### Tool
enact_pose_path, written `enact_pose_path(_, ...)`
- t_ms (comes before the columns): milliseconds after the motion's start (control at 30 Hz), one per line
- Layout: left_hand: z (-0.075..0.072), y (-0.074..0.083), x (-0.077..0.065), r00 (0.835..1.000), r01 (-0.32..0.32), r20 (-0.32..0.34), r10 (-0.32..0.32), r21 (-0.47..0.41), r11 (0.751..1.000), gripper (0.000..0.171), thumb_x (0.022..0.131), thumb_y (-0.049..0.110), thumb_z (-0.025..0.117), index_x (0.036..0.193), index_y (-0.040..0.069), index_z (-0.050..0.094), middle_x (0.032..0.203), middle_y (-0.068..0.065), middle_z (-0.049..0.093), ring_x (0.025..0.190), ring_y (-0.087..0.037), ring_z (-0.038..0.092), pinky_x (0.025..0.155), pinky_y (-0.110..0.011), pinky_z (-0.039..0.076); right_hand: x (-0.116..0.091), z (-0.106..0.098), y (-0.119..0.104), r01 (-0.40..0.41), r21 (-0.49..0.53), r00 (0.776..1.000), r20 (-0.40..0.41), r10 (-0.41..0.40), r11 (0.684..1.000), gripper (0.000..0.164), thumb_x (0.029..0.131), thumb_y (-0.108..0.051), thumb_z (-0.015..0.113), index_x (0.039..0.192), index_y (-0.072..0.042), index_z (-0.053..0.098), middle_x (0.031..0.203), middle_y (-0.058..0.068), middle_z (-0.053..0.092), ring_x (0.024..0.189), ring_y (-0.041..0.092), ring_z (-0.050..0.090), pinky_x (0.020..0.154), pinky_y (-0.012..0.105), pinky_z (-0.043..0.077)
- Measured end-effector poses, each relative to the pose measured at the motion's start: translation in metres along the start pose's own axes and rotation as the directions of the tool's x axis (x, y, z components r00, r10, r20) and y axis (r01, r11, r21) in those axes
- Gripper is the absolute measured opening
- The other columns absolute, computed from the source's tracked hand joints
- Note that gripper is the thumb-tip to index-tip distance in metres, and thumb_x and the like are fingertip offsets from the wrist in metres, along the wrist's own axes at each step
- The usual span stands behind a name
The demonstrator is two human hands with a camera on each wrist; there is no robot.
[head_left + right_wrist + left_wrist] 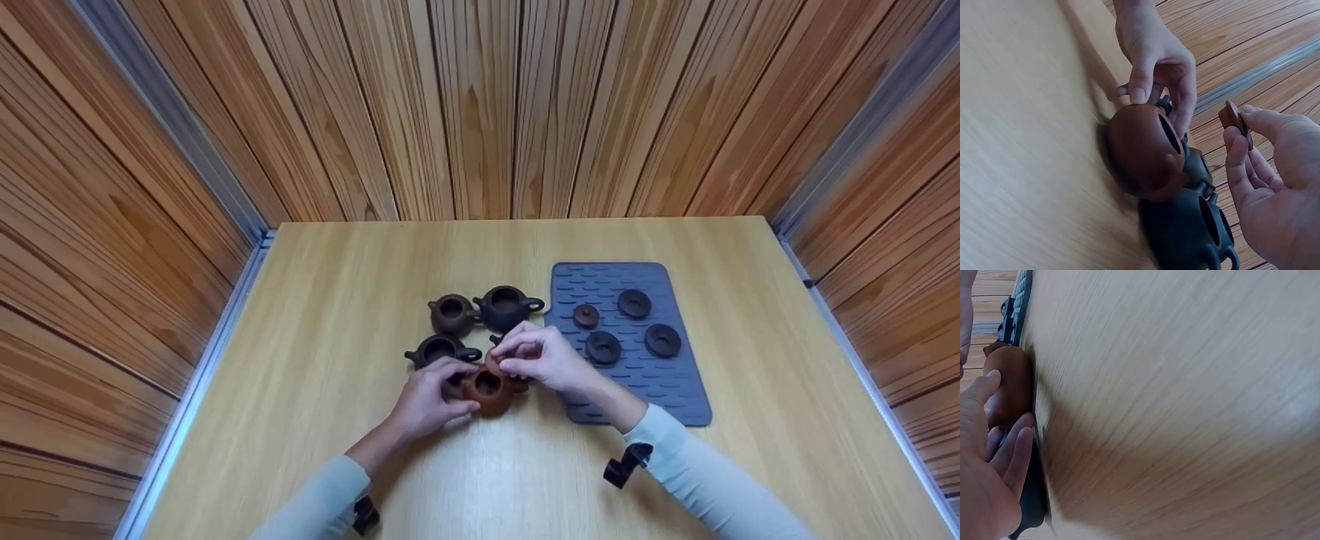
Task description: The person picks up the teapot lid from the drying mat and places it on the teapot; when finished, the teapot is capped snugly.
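Note:
A reddish-brown teapot (493, 403) stands uncovered on the table, its round mouth facing up. My left hand (429, 399) grips its side, with the thumb on the near wall and fingers at the far side. Just above and behind the mouth, my right hand (549, 358) pinches a small lid of the same reddish-brown (1233, 119) between thumb and fingers. In the right wrist view the lid is apart from the teapot and tilted on edge. Close behind the left fingers is a dark teapot (430, 349), also uncovered. Another dark teapot is mostly hidden by the right hand.
A brown teapot (441, 322) and a black teapot (511, 322) stand behind, side by side, both without lids. To the right lies a grey textured mat (686, 397) bearing a small brown lid (586, 316) and several larger dark lids (663, 330). Wood-plank walls enclose the table (337, 285).

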State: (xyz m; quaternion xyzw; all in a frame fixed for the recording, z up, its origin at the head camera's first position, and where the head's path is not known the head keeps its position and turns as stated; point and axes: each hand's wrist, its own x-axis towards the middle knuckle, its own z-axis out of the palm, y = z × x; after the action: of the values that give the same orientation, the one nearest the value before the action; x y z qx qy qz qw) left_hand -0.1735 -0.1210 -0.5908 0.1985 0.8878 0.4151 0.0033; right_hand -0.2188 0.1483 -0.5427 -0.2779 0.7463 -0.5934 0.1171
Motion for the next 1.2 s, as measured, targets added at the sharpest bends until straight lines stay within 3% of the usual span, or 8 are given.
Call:
enact_pose_path(167,-0.002,0.001,0.0,1.0,0.01,0.006,-0.01,-0.006,1.0,0.051,0.088,0.018,0.099,0.135,0.015,0.08,0.138,-0.004,0.079,0.135,-0.027,0.073,0.115,-0.049,0.059,0.001,0.006,0.006,-0.021,0.043,1.0,0.008,0.021,0.999,0.024,0.099,-0.001,0.083,0.121,0.007,0.082,0.117,0.027,0.069,0.087,0.003,0.072,0.074,0.018,0.061)
enact_pose_path(467,-0.003,0.001,0.0,1.0,0.025,0.018,-0.025,-0.005,1.0,0.054,0.088,0.018,0.098,0.138,0.012,0.078,0.139,-0.005,0.078,0.136,-0.028,0.072,0.117,-0.05,0.058,0.003,0.016,0.017,-0.02,0.079,0.999,0.028,0.018,0.997,0.024,0.099,0.002,0.082,0.12,0.012,0.08,0.119,0.03,0.067,0.086,0.002,0.075,0.08,0.02,0.065)
enact_pose_path(767,-0.001,-0.001,0.0,1.0,-0.014,0.0,0.014,0.022,1.0,0.051,0.088,0.019,0.099,0.134,0.011,0.079,0.135,-0.005,0.079,0.13,-0.028,0.075,0.111,-0.048,0.061,0.004,0.022,0.025,-0.007,-0.026,1.0,0.023,0.007,1.0,0.021,0.097,-0.002,0.085,0.117,0.006,0.084,0.115,0.029,0.068,0.088,-0.002,0.068,0.079,0.013,0.057)
enact_pose_path(1200,0.001,0.0,0.0,1.0,-0.003,-0.003,0.003,0.016,1.0,0.052,0.088,0.019,0.099,0.134,0.011,0.079,0.135,-0.005,0.079,0.13,-0.027,0.074,0.11,-0.044,0.061,0.003,0.022,0.027,0.03,-0.127,0.999,0.018,-0.028,0.991,0.019,0.096,-0.009,0.089,0.113,-0.002,0.087,0.112,0.024,0.074,0.096,0.005,0.063,0.08,0.016,0.056)
